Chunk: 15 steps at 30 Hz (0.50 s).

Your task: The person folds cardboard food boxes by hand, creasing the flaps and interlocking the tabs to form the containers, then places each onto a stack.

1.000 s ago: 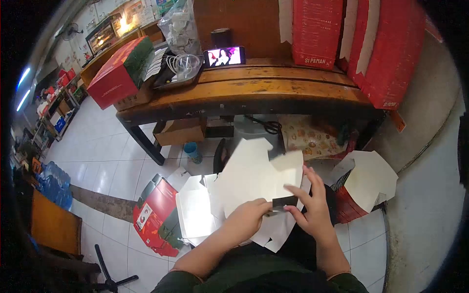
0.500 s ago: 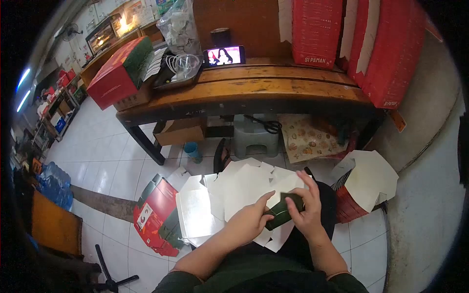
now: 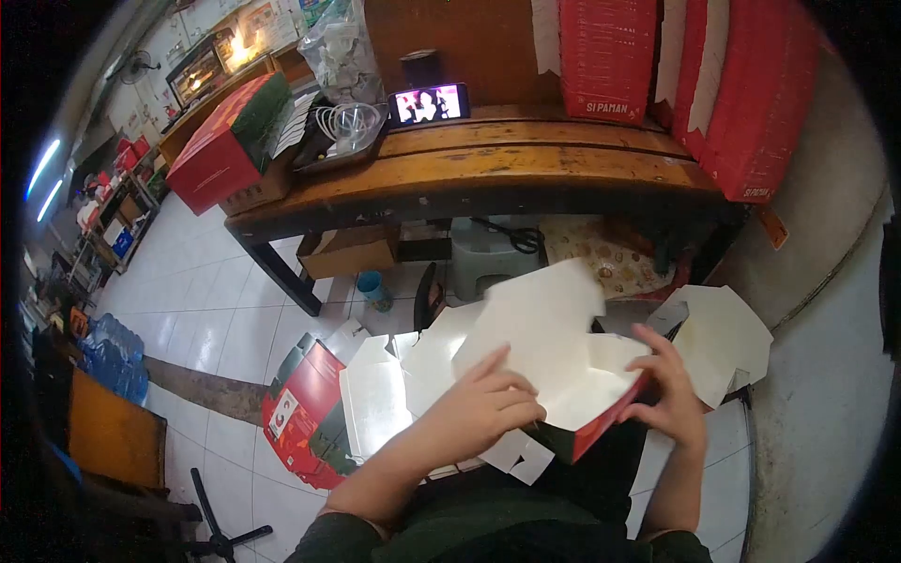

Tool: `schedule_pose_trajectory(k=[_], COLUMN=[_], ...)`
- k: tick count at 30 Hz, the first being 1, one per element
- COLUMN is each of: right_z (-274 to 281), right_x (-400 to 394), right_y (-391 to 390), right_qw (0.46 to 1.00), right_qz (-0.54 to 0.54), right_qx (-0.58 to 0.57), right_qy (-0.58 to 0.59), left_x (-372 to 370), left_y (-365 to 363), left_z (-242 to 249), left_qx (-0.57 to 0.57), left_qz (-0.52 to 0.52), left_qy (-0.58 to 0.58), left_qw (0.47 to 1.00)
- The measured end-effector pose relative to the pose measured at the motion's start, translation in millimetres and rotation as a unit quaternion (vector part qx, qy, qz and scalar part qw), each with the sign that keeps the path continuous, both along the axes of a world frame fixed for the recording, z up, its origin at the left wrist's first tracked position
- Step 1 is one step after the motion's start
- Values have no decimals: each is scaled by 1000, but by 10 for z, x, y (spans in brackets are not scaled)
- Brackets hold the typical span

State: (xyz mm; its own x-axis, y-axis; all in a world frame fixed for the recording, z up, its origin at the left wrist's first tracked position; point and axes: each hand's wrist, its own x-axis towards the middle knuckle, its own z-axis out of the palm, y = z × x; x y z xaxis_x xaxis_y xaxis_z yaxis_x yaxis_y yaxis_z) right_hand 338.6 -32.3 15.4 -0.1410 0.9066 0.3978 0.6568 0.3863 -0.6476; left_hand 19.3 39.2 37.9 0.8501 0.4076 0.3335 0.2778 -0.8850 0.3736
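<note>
A partly folded cardboard box (image 3: pixel 601 385) sits over my lap, white inside with red and green outer walls. Its large white flap (image 3: pixel 540 300) stands raised on the far side and is slightly blurred. My left hand (image 3: pixel 483 403) grips the near left corner of this box, the index finger stretched along the white inside. On the opposite side, my right hand (image 3: pixel 668 389) holds the red right wall between thumb and fingers. Under the box and to its left lie flat white cardboard blanks (image 3: pixel 375 399), a cut tab (image 3: pixel 526 457) showing below my left hand.
Red and green printed cardboard (image 3: pixel 310 403) lies on the floor at left. More blanks (image 3: pixel 723 342) stand at right by the wall. Ahead, a wooden bench (image 3: pixel 488 169) bears a phone (image 3: pixel 429 104), a tray (image 3: pixel 343 155) and red boxes (image 3: pixel 608 56). Below are a stool (image 3: pixel 483 253) and blue cup (image 3: pixel 374 289).
The folded green piece between my hands has given way to an opened-up box with walls and flap raised. My right hand has moved right, the left slightly left.
</note>
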Motion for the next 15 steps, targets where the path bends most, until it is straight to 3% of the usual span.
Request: schedule_pose_trajectory(k=[3,4,6,10,15], right_z=[-85,-117,-195,-319,-773], right_x=[478,599,819,1148,1471], right_y=[-354,-461,-631,-824,-770], right_qw=[996,994,979,925,910], right_qz=[-89,-108,-167,-281,-339], right_qx=[-19,-14,113,243,217], right_qy=[17,21,-23,-77,-102], left_x=[178,316,660,1497,2582], left_y=[187,249,385,723,699], left_z=[31,20,-65,-494,-1008], left_qx=[163,147,111,22,-4], left_qz=[30,36,51,-86,-214], left_qy=[-59,-124,-254,-222,-136], left_qw=[984,981,959,971,967])
